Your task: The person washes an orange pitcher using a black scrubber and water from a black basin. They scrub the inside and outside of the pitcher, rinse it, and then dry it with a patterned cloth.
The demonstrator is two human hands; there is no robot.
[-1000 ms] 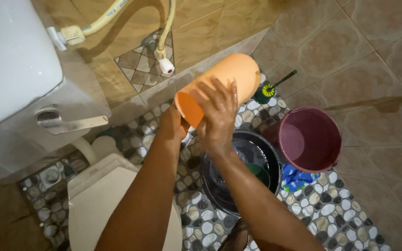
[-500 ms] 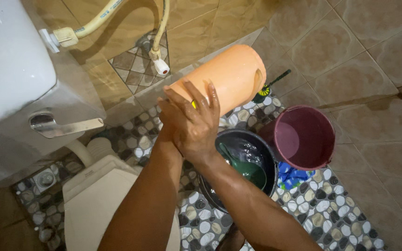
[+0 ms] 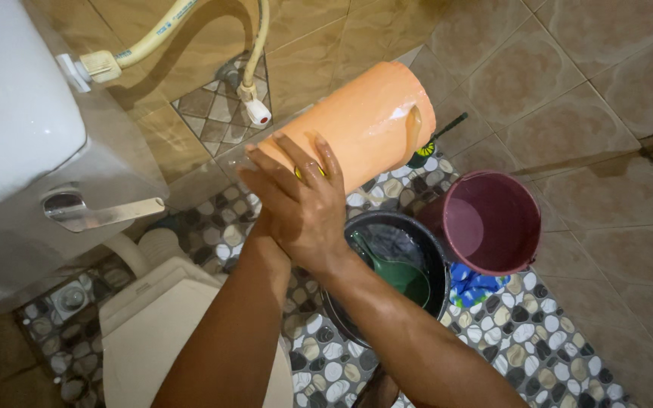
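The right hand (image 3: 304, 204) is laid over the mouth end of an orange plastic bucket (image 3: 364, 125), its fingers spread and pressed against the rim and wet side, so that the bucket is gripped from the front. The left hand (image 3: 262, 227) is almost wholly hidden behind the right; only its wrist is seen just under the bucket's rim, and whether its fingers are closed on the bucket cannot be told. The bucket is held in the air, tipped on its side with the base raised toward the tiled wall (image 3: 568, 68), above the pebble-patterned floor (image 3: 538, 340).

Directly below the hands a black basin (image 3: 341, 317) is set on the floor, with dark water and a green dipper (image 3: 402, 272) lying in it. A maroon bucket (image 3: 493, 223) stands just beside the basin, touching or nearly touching its rim, and a blue cloth (image 3: 474, 287) lies at its foot. A dark brush with a yellow-green head (image 3: 428, 151) is seen behind the orange bucket. To the left, a white toilet cistern (image 3: 17, 98) with a metal flush lever (image 3: 100, 211), a cream hose (image 3: 160, 34) and the closed toilet lid (image 3: 160, 332) are seen.
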